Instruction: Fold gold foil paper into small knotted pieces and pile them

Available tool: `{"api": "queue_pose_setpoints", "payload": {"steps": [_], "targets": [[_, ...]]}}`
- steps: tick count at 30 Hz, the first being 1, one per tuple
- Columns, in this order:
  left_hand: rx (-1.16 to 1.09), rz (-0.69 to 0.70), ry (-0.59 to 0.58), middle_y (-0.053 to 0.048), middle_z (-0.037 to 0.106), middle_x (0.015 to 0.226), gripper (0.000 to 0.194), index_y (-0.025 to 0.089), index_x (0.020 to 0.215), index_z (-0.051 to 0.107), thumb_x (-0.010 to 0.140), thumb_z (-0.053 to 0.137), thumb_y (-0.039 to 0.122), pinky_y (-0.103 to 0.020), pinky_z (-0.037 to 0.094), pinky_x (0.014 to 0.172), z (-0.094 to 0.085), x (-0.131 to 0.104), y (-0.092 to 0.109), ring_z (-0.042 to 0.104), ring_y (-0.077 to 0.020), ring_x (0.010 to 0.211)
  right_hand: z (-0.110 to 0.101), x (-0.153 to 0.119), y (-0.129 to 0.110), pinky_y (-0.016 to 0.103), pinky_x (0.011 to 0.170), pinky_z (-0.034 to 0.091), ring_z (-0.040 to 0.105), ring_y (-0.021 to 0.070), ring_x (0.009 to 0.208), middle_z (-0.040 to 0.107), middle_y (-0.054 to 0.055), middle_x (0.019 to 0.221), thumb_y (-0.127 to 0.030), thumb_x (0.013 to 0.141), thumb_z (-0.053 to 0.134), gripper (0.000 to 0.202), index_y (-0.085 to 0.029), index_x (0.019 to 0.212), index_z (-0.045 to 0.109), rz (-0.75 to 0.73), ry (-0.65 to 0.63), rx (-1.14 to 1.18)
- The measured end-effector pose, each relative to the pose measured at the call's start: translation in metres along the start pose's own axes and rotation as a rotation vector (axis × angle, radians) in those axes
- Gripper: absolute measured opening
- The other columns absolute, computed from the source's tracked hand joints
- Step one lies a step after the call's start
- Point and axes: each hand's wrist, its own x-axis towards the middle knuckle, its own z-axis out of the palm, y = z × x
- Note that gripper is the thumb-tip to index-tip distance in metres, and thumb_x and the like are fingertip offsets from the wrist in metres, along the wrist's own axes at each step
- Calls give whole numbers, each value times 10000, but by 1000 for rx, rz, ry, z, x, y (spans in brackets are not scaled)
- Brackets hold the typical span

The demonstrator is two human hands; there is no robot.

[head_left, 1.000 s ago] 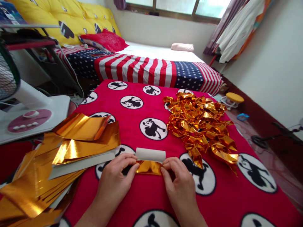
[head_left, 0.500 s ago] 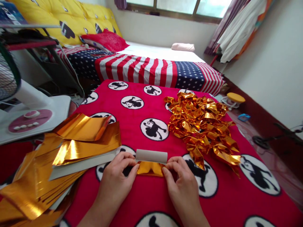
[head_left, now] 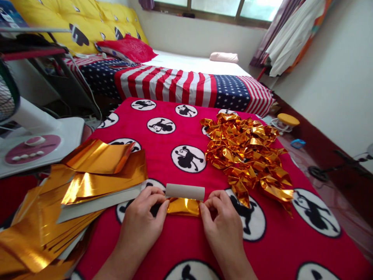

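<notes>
Between my hands is a gold foil paper sheet (head_left: 184, 207), partly rolled, its far edge curled up to show a grey back (head_left: 185, 191). My left hand (head_left: 147, 212) pinches its left end between thumb and fingers. At the right end, my right hand (head_left: 220, 217) grips it the same way. To the left lies a spread stack of flat gold foil sheets (head_left: 101, 186), some with grey undersides showing. Crumpled, folded gold foil pieces (head_left: 244, 147) are heaped at the right.
A red cloth with monkey roundels (head_left: 186, 241) covers the work surface. On the left stand a white fan base (head_left: 67, 134) and a dark-legged rack. Behind is a bed with a striped, starred cover (head_left: 175, 83). A yellow-topped stool (head_left: 288, 119) is at the right.
The foil's gold face has smoothed, its central crease now flatter. Both hands still hold the ends. The whole view has shifted slightly.
</notes>
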Motion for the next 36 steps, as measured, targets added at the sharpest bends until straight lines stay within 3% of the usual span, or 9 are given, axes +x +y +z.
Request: {"api": "queue_pose_setpoints", "payload": {"steps": [36], "targets": [[27, -49, 35, -35, 617, 837, 134, 197, 685, 581, 811, 564, 156, -268, 476, 728, 0, -1, 5, 612, -167, 798, 3, -2, 0, 260, 566, 377, 554, 138, 695, 573, 14, 841, -269, 855, 566, 192, -212, 678, 517, -37, 14, -92]]}}
